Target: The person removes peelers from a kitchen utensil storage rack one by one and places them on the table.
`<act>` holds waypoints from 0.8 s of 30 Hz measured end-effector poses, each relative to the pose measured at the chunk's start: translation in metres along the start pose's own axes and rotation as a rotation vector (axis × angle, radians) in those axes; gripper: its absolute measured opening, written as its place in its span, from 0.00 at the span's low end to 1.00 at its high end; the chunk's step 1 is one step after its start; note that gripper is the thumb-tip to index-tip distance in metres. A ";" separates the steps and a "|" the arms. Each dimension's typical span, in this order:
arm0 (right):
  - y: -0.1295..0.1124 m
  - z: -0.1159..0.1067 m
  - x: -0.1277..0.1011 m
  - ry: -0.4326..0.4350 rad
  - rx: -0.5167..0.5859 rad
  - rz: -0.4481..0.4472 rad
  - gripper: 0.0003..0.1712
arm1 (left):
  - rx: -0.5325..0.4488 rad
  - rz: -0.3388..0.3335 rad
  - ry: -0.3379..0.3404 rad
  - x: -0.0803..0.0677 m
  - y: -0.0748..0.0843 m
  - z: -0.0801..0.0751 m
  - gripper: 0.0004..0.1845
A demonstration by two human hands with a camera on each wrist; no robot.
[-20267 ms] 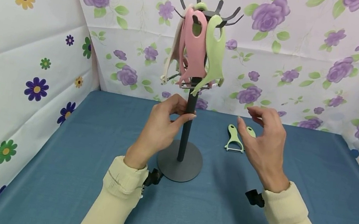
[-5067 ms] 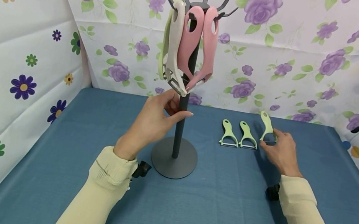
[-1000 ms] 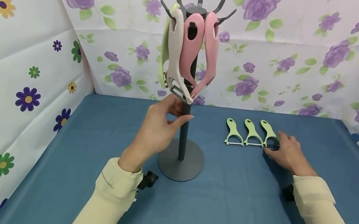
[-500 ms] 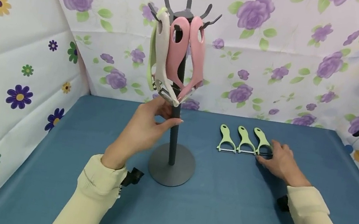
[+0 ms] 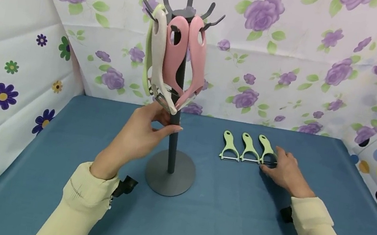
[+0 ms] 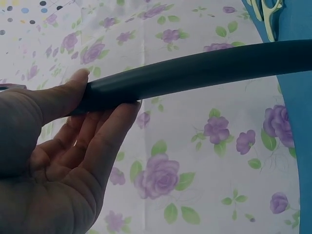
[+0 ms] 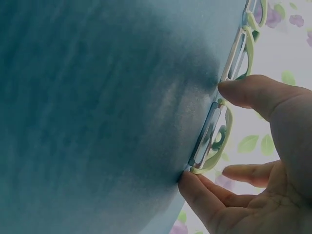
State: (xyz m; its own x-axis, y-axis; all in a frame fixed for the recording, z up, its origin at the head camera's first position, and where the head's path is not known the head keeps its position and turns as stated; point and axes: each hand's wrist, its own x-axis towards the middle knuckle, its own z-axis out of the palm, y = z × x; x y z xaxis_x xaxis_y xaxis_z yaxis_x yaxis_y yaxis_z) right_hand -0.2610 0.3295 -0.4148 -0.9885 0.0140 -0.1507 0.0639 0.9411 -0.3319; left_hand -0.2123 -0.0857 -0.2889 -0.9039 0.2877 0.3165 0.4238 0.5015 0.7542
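Note:
A dark grey stand [image 5: 171, 147] with hook arms on top carries a white peeler [image 5: 157, 56], two pink peelers [image 5: 174, 54] and a green one [image 5: 148, 50]. My left hand [image 5: 167, 124] grips its pole [image 6: 195, 70] between thumb and fingers [image 6: 117, 122], just below the hanging blades. On the blue cloth, three green peelers lie in a row. My right hand [image 5: 269, 164] pinches the blade end of the rightmost peeler [image 5: 265, 146], thumb and forefinger at either end of its head [image 7: 209, 139]. The peeler lies flat on the cloth.
The other two green peelers [image 5: 229, 146] [image 5: 247, 147] lie left of my right hand, handles pointing away. The stand's round base [image 5: 169, 177] sits mid-table on the blue cloth [image 5: 217, 219]. Flowered sheets wall the table at the back and both sides.
Five seconds ago my right hand held the third green peeler tilted up; it now lies level in the row. In the last second both hands have kept their places; only my head shifted.

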 end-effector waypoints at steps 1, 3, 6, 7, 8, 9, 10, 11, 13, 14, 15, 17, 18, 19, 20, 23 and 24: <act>-0.001 0.001 0.000 0.005 0.005 -0.004 0.53 | -0.002 -0.007 -0.001 -0.001 0.000 0.000 0.12; -0.002 0.002 0.000 0.013 0.017 -0.006 0.53 | -0.006 -0.006 -0.002 -0.002 0.000 -0.001 0.12; -0.002 0.000 0.000 0.011 0.031 -0.014 0.53 | -0.007 -0.004 -0.001 -0.002 0.001 -0.001 0.12; -0.003 -0.001 -0.001 0.006 0.033 -0.014 0.54 | -0.007 -0.007 -0.003 -0.002 0.001 -0.001 0.12; -0.003 -0.002 -0.001 0.003 0.034 -0.013 0.54 | -0.005 -0.008 -0.003 -0.003 0.001 0.000 0.12; -0.004 -0.003 -0.002 0.001 0.034 -0.011 0.54 | -0.007 -0.016 -0.005 -0.003 0.000 0.001 0.12; -0.005 -0.004 -0.003 0.003 0.035 -0.011 0.53 | -0.007 -0.019 -0.004 -0.004 0.000 0.000 0.12; -0.007 -0.005 -0.004 0.012 0.036 -0.013 0.53 | -0.009 -0.022 -0.004 -0.005 0.000 0.001 0.12; -0.009 -0.007 -0.007 0.057 0.039 -0.025 0.50 | -0.019 -0.022 -0.004 -0.006 -0.002 0.002 0.12; -0.010 -0.008 -0.010 0.087 0.040 -0.034 0.48 | -0.026 -0.021 -0.004 -0.007 -0.002 0.002 0.12; -0.012 -0.010 -0.012 0.120 0.044 -0.047 0.46 | -0.028 -0.020 -0.004 -0.007 -0.003 0.003 0.12; -0.017 -0.014 -0.015 0.199 0.059 -0.084 0.42 | -0.027 -0.013 0.003 -0.007 -0.002 0.003 0.12; -0.020 -0.016 -0.017 0.236 0.067 -0.104 0.40 | -0.025 -0.009 0.007 -0.007 -0.002 0.002 0.11; -0.023 -0.018 -0.019 0.265 0.076 -0.120 0.39 | -0.022 -0.008 0.011 -0.007 -0.001 0.001 0.11; -0.027 -0.020 -0.020 0.293 0.086 -0.138 0.38 | -0.016 -0.003 0.014 -0.007 0.000 0.001 0.11; -0.039 -0.023 -0.027 0.366 0.125 -0.188 0.35 | 0.002 0.013 0.016 -0.005 0.001 -0.001 0.11; -0.043 -0.023 -0.030 0.389 0.137 -0.204 0.34 | 0.006 0.015 0.015 -0.005 0.001 -0.001 0.12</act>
State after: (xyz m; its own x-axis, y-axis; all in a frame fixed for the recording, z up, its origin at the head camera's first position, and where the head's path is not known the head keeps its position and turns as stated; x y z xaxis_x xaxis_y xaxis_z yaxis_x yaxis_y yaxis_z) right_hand -0.2376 0.2966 -0.3744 -0.9591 -0.0161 0.2826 -0.1452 0.8849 -0.4425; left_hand -0.2074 -0.0876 -0.2891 -0.8981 0.2831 0.3366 0.4378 0.5022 0.7457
